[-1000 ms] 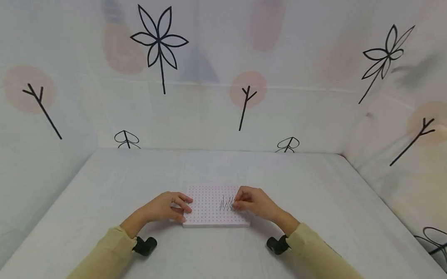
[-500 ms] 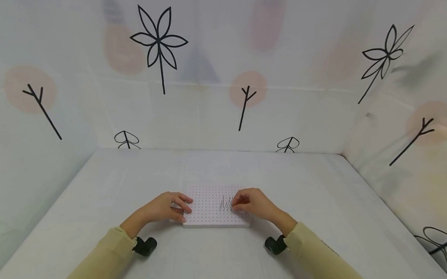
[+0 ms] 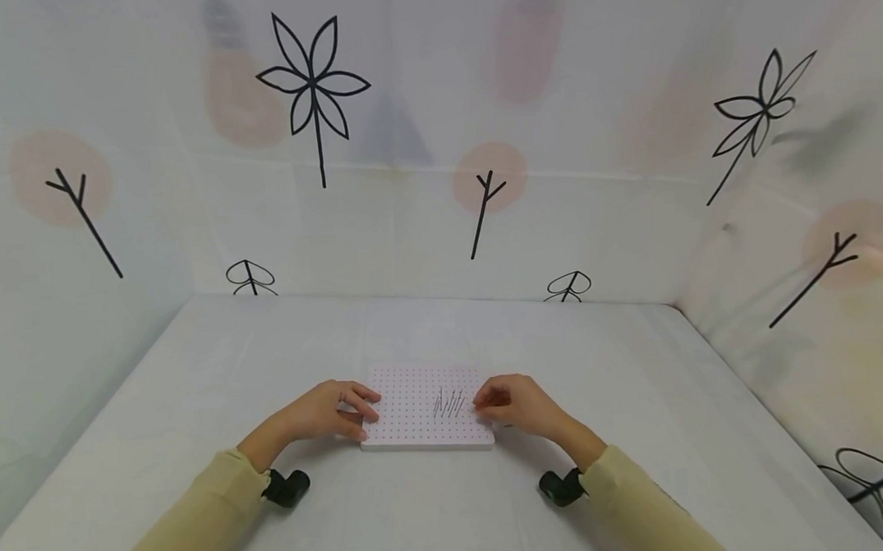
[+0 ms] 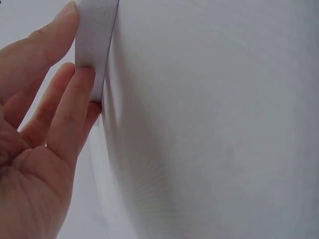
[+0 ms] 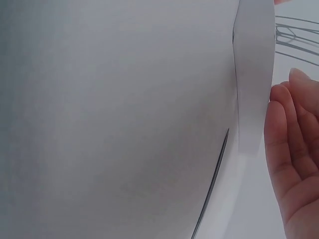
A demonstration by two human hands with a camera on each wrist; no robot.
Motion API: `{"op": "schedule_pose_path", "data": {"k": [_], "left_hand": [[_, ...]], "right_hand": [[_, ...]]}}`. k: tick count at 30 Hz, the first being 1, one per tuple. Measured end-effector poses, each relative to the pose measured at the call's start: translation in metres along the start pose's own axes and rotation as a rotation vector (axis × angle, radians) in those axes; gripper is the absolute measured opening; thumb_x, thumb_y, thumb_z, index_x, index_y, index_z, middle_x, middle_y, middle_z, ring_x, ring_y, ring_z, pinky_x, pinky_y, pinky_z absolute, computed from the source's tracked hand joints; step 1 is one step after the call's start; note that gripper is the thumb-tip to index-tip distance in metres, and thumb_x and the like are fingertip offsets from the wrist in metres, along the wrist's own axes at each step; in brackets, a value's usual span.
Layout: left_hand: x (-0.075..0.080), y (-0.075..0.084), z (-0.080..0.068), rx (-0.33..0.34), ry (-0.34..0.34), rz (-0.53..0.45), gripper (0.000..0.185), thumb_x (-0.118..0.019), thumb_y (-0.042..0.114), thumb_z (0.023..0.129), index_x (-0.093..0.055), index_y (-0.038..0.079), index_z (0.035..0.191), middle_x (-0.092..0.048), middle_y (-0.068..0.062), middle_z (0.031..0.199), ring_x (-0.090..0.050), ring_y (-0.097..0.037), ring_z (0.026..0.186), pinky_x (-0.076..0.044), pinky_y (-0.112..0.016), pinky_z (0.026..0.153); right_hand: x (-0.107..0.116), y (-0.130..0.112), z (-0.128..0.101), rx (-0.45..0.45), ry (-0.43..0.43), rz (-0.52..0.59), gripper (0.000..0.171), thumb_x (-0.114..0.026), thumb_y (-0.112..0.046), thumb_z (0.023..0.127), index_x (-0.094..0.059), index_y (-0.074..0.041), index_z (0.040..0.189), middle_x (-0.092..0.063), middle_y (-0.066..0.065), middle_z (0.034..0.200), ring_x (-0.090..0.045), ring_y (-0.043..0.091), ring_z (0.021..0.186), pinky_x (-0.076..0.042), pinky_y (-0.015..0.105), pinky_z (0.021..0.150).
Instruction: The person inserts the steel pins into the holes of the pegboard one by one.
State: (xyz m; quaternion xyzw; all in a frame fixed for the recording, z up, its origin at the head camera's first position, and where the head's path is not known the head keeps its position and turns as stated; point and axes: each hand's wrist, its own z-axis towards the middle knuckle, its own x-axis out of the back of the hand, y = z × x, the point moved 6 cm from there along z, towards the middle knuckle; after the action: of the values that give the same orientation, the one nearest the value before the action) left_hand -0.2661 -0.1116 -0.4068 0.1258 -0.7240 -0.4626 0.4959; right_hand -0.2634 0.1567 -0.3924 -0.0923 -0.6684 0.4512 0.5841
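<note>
A white board [image 3: 403, 409] with a grid of small dots lies flat on the table. Several thin metal needles [image 3: 450, 404] stand close together on its right half, leaning slightly. At the board's left edge my left hand [image 3: 325, 410] rests its thumb and fingertips; in the left wrist view its fingers [image 4: 70, 109] touch the board's side. My right hand [image 3: 521, 403] is over the right edge, beside the needles, with loosely bent fingers and nothing visible between them. In the right wrist view, a single dark needle [image 5: 212, 181] lies on the cloth beside the board.
A white cloth covers the table [image 3: 311, 511]. Cloth walls [image 3: 410, 227] printed with plant drawings stand at the back and both sides. A dark wrist camera [image 3: 286, 488] sits under the left wrist, another camera [image 3: 562, 488] under the right.
My right hand has drawn away from the needles to the right, and its fingers have loosened. The needles stay standing. My left hand has kept its place at the board.
</note>
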Motion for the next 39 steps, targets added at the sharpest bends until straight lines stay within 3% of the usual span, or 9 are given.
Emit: {"op": "schedule_pose_path", "data": {"k": [12,18,30,39], "left_hand": [[0.000,0.000,-0.001,-0.007,0.000,0.005,0.019,-0.079,0.008,0.071,-0.075,0.013,0.088,-0.058,-0.007,0.120,-0.053,-0.029,0.112,-0.048,-0.036,0.088],[0.000,0.001,-0.002,-0.002,-0.001,-0.003,0.020,-0.079,0.007,0.070,-0.074,0.012,0.089,-0.057,-0.008,0.120,-0.056,-0.027,0.108,-0.048,-0.036,0.088],[0.001,0.000,0.000,0.000,-0.007,-0.010,0.020,-0.080,0.006,0.070,-0.074,0.012,0.089,-0.057,-0.007,0.121,-0.056,-0.026,0.108,-0.048,-0.034,0.087],[0.000,-0.001,0.001,0.013,-0.009,-0.020,0.020,-0.080,0.006,0.070,-0.074,0.012,0.088,-0.057,-0.007,0.121,-0.057,-0.024,0.107,-0.048,-0.034,0.088]], "right_hand": [[0.010,0.012,-0.012,-0.042,0.012,0.006,0.010,-0.071,-0.004,0.080,-0.066,-0.009,0.087,-0.064,-0.003,0.086,-0.059,0.013,0.079,-0.051,0.023,0.066],[0.016,0.017,-0.017,-0.022,0.018,-0.025,0.008,-0.070,-0.004,0.080,-0.067,-0.007,0.087,-0.064,-0.002,0.086,-0.060,0.014,0.080,-0.051,0.025,0.071],[0.027,0.029,-0.026,-0.016,-0.041,-0.110,0.009,-0.070,-0.002,0.079,-0.067,-0.006,0.087,-0.064,-0.004,0.084,-0.058,0.011,0.078,-0.050,0.024,0.071],[0.030,0.040,-0.030,-0.028,-0.087,-0.107,0.013,-0.074,-0.008,0.077,-0.065,-0.007,0.087,-0.061,-0.004,0.084,-0.055,0.012,0.077,-0.049,0.024,0.070]]}}
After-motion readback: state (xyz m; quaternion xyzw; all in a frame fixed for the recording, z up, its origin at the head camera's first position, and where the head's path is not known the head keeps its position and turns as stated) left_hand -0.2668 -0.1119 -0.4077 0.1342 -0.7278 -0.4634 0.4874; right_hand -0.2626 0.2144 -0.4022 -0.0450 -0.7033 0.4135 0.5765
